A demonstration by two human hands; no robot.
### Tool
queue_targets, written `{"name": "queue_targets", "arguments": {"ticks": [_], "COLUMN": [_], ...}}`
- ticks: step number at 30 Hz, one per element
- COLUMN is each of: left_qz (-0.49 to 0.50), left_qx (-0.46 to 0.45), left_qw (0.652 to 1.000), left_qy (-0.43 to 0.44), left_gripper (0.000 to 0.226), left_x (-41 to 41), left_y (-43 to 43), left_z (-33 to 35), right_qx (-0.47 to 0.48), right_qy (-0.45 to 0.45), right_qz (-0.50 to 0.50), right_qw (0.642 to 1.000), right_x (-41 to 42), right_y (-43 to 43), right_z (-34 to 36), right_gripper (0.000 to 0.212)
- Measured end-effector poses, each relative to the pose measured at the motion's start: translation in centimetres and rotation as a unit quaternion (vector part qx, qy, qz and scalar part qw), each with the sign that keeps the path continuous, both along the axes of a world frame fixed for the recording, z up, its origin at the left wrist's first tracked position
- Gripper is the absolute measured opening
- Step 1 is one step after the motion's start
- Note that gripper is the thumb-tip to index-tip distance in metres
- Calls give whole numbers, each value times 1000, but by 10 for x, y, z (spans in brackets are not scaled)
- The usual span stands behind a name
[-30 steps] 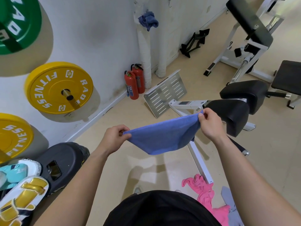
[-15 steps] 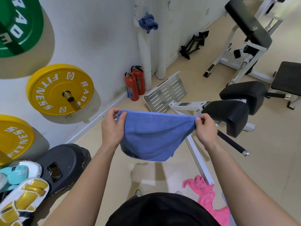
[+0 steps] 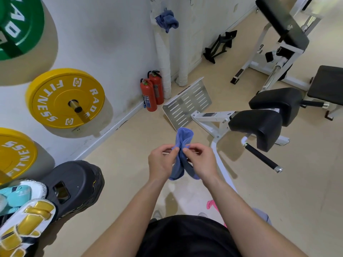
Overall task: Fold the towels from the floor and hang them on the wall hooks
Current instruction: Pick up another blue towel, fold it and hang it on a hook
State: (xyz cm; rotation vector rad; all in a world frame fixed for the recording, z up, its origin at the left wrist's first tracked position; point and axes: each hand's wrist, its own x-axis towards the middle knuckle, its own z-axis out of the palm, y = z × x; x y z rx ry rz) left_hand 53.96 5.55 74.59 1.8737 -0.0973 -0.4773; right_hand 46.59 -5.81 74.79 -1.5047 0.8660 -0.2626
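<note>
I hold a blue towel [image 3: 182, 140] folded in half in front of me, its two top corners pinched together. My left hand [image 3: 161, 162] grips one corner and my right hand [image 3: 201, 160] grips the other, fingertips almost touching. The fold loops away from me and the loose ends hang down between my wrists. Another blue towel [image 3: 167, 19] hangs bunched on the wall near a white pipe. An empty metal hook [image 3: 191, 1] sticks out of the wall to its right. A pink towel [image 3: 211, 204] lies on the floor by my right forearm, mostly hidden.
Yellow weight plates [image 3: 65, 98] and a green one [image 3: 16, 26] hang on the left wall. Two red fire extinguishers [image 3: 152, 91] stand at the wall's foot. A white gym machine with black pads [image 3: 259, 125] and a metal footplate [image 3: 187, 104] stands ahead right. Boxing gloves [image 3: 24, 219] lie lower left.
My hands have come together from spread apart, folding the stretched blue towel in half. The towel now hangs narrow between my hands.
</note>
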Motion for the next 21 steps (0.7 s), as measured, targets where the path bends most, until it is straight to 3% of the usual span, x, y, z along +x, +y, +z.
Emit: {"name": "queue_targets", "arguments": {"ticks": [12, 18, 21], "left_qz": [-107, -124, -123], "left_qx": [-19, -13, 32], "left_qw": [994, 990, 990], "left_qy": [13, 65, -53], "left_gripper": [38, 35, 34], "left_x": [-2, 7, 20], "left_y": [11, 16, 22], "left_z": [8, 14, 13], "right_qx": [-16, -65, -116], "right_qy": [-27, -6, -6], "right_qz": [52, 64, 117], "right_qw": [998, 996, 986], "right_x": [-4, 0, -1], "right_y": [12, 0, -11], "right_z": [1, 4, 9], "right_gripper": [18, 14, 24]}}
